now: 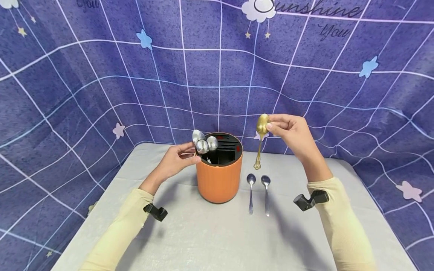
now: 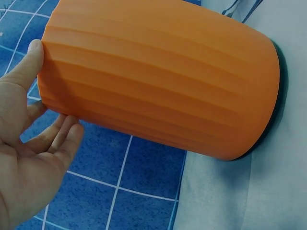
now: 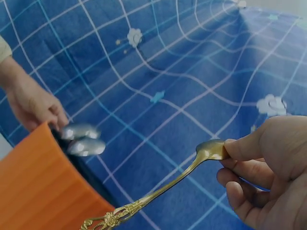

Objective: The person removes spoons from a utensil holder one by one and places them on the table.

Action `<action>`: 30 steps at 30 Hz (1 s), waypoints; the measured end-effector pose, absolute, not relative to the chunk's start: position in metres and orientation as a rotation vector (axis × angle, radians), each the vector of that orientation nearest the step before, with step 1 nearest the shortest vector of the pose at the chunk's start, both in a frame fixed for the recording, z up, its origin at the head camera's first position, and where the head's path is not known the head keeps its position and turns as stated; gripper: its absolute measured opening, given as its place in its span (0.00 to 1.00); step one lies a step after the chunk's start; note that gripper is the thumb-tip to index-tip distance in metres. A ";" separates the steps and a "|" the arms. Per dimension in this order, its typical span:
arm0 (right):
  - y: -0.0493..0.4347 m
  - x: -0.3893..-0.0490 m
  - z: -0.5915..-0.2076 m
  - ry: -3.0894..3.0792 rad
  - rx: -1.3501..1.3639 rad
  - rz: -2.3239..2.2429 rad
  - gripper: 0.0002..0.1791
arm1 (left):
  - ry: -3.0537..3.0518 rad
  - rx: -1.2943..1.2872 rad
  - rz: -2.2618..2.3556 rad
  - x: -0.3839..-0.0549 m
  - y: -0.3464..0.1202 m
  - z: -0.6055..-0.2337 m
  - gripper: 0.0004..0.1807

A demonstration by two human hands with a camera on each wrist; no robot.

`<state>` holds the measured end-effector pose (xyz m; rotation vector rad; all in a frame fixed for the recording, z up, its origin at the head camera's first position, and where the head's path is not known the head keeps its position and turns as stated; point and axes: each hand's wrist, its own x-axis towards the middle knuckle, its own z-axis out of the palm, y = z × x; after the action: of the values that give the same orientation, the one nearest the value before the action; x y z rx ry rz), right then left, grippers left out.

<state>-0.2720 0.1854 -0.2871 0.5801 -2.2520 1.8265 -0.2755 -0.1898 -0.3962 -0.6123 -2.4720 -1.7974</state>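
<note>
Thumb and fingers of the right hand [image 1: 288, 130] pinched a gold spoon [image 1: 262, 126] by its bowl, holding it in the air to the right of the holder [image 1: 219, 184], ornate handle hanging down. That grip, at the bowl end, presumably served to leave the whole handle free and pointing downward. Well apart from it, the left hand [image 1: 178, 160] gripped the holder at its rim, thumb at the near side and fingers round the left, probably to keep it from sliding or tipping.

The orange holder stood upright on the worktop [image 1: 203, 237]. Three silver spoons [image 1: 202, 146] leaned together at the left of its black insert [image 1: 228, 145], bowls up and handles down inside, an arrangement that likely kept the bowls easy to reach. Narrow slots crossed the rear of the insert; a larger dark opening lay at the front.

Just right of the holder, two more spoons [image 1: 266, 181] lay side by side, not touching, bowls toward the cloth [image 1: 169, 67] and handles toward the near edge, seemingly set within easy reach of the right hand. Black wrist cameras [image 1: 311, 200] sat over pale yellow sleeves [image 1: 342, 222]. Behind everything hung the purple-blue cloth, patterned with grid lines, stars and clouds.
</note>
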 end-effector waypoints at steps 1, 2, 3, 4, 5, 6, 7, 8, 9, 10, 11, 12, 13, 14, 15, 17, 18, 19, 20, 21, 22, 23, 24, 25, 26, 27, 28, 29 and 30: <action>0.188 -0.273 -0.291 -2.248 0.577 1.850 0.16 | -2.470 -0.611 -1.799 -0.275 -0.190 -0.396 0.35; 0.190 -0.275 -0.295 -2.246 0.573 1.867 0.16 | -2.467 -0.609 -1.799 -0.275 -0.191 -0.396 0.35; 0.193 -0.276 -0.299 -2.241 0.569 1.887 0.16 | -2.466 -0.607 -1.799 -0.275 -0.191 -0.396 0.35; 0.195 -0.277 -0.303 -2.235 0.567 1.908 0.15 | -2.467 -0.606 -1.796 -0.275 -0.191 -0.396 0.35; 0.197 -0.278 -0.306 -2.228 0.559 1.933 0.15 | -2.469 -0.604 -1.794 -0.275 -0.191 -0.396 0.35; 0.199 -0.280 -0.310 -2.227 0.552 1.949 0.15 | -2.469 -0.603 -1.793 -0.275 -0.191 -0.395 0.35; 0.201 -0.281 -0.313 -2.229 0.543 1.961 0.15 | -2.469 -0.601 -1.792 -0.276 -0.191 -0.395 0.35; 0.204 -0.282 -0.317 -2.234 0.533 1.966 0.16 | -2.471 -0.601 -1.789 -0.276 -0.191 -0.395 0.35; 0.206 -0.283 -0.320 -2.238 0.518 1.976 0.16 | -2.472 -0.601 -1.787 -0.276 -0.191 -0.395 0.35; 0.208 -0.284 -0.323 -2.250 0.501 1.976 0.16 | -2.475 -0.602 -1.785 -0.276 -0.191 -0.395 0.36; 0.211 -0.285 -0.327 -2.265 0.487 1.971 0.17 | -2.476 -0.602 -1.785 -0.276 -0.191 -0.395 0.36; 0.213 -0.286 -0.330 -2.281 0.472 1.968 0.18 | -2.477 -0.602 -1.785 -0.276 -0.191 -0.395 0.36; 0.216 -0.287 -0.334 -2.301 0.456 1.957 0.18 | -2.478 -0.601 -1.787 -0.276 -0.191 -0.395 0.36; 0.218 -0.287 -0.337 -2.322 0.439 1.947 0.19 | -2.480 -0.601 -1.789 -0.276 -0.190 -0.395 0.36; 0.221 -0.288 -0.341 -2.342 0.425 1.938 0.20 | -2.480 -0.600 -1.791 -0.276 -0.190 -0.396 0.36; 0.226 -0.289 -0.347 -2.379 0.402 1.919 0.21 | -2.480 -0.600 -1.795 -0.277 -0.190 -0.396 0.36; 0.228 -0.289 -0.350 -2.395 0.388 1.915 0.22 | -2.476 -0.600 -1.798 -0.277 -0.190 -0.396 0.36; 0.229 -0.289 -0.353 -2.409 0.374 1.911 0.22 | -2.470 -0.600 -1.802 -0.277 -0.190 -0.397 0.36; 0.231 -0.289 -0.356 -2.417 0.362 1.913 0.22 | -2.467 -0.599 -1.802 -0.277 -0.190 -0.397 0.36; 0.233 -0.289 -0.359 -2.425 0.350 1.915 0.22 | -2.463 -0.598 -1.804 -0.277 -0.191 -0.397 0.36; 0.235 -0.288 -0.362 -2.435 0.334 1.918 0.23 | -2.462 -0.599 -1.805 -0.277 -0.191 -0.397 0.36; 0.237 -0.288 -0.365 -2.441 0.315 1.929 0.23 | -2.459 -0.600 -1.806 -0.277 -0.191 -0.397 0.36; 0.239 -0.288 -0.368 -2.443 0.298 1.946 0.23 | -2.456 -0.601 -1.808 -0.277 -0.191 -0.397 0.36; 0.242 -0.288 -0.371 -2.445 0.282 1.962 0.23 | -2.455 -0.604 -1.810 -0.277 -0.191 -0.397 0.36; 0.245 -0.288 -0.374 -2.448 0.269 1.976 0.22 | -2.456 -0.607 -1.809 -0.277 -0.191 -0.396 0.36; 0.248 -0.288 -0.378 -2.450 0.250 1.991 0.21 | -2.456 -0.611 -1.811 -0.276 -0.191 -0.396 0.36; 0.251 -0.289 -0.381 -2.453 0.234 2.010 0.19 | -2.456 -0.613 -1.812 -0.276 -0.190 -0.396 0.36; 0.253 -0.289 -0.385 -2.451 0.219 2.031 0.17 | -2.456 -0.614 -1.813 -0.276 -0.190 -0.396 0.35; 0.256 -0.290 -0.388 -2.453 0.213 2.045 0.15 | -2.457 -0.614 -1.813 -0.276 -0.190 -0.396 0.35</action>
<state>-0.2901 0.2562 -0.3882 0.2131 -2.4530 2.0452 -0.2759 -0.1900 -0.3958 -0.6135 -2.4571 -1.8130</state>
